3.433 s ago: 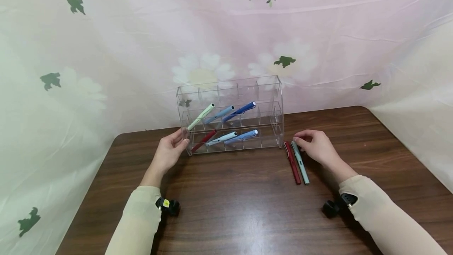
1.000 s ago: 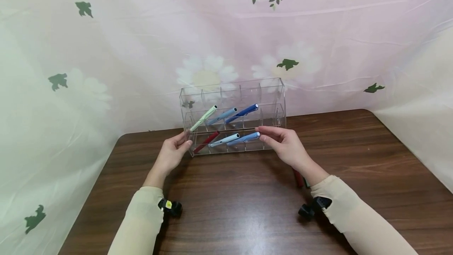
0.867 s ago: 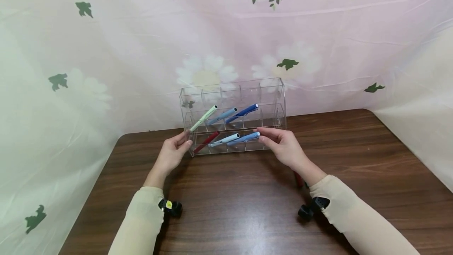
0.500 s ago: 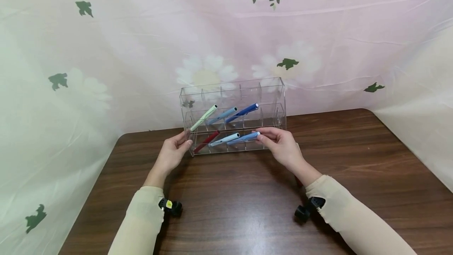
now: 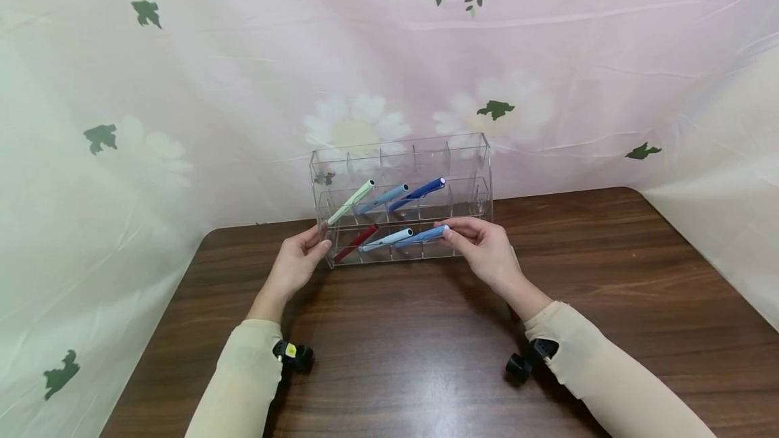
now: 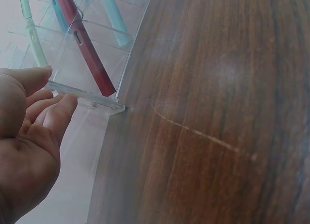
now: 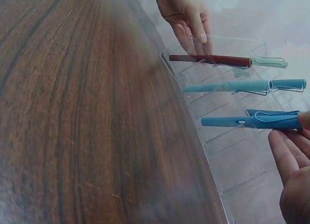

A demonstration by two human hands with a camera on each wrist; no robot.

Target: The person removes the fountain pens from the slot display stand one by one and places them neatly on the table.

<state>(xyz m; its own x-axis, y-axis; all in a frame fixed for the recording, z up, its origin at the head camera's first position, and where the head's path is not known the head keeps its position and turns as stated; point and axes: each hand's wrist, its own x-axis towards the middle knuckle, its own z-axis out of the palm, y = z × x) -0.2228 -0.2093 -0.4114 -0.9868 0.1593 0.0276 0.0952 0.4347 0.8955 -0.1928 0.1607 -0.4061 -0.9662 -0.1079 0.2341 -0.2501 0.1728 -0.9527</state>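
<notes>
A clear tiered pen rack (image 5: 429, 154) stands at the back of the table. My left hand (image 5: 292, 265) holds its left end, thumb in front and fingers behind, as the left wrist view shows. In the lower row lean a dark red pen (image 5: 356, 243), a pale blue pen (image 5: 386, 240) and a blue pen (image 5: 420, 236). Thumb and fingers of my right hand (image 5: 487, 255) pinch the clip end of that blue pen, whose other end lies within the rack. The tier above bears a pale green pen (image 5: 351, 202), a grey-blue pen (image 5: 383, 199) and a dark blue pen (image 5: 418, 193).
The brown wooden table (image 5: 389, 343) has rounded back corners. Behind it hangs a floral cloth (image 5: 243, 86), close to the back of the rack. My right forearm covers the spot where two pens lay earlier.
My right hand has left the red and grey-green pens at the right and moved left to the blue pen, now pinched and shifted slightly right. My left hand stays on the rack.
</notes>
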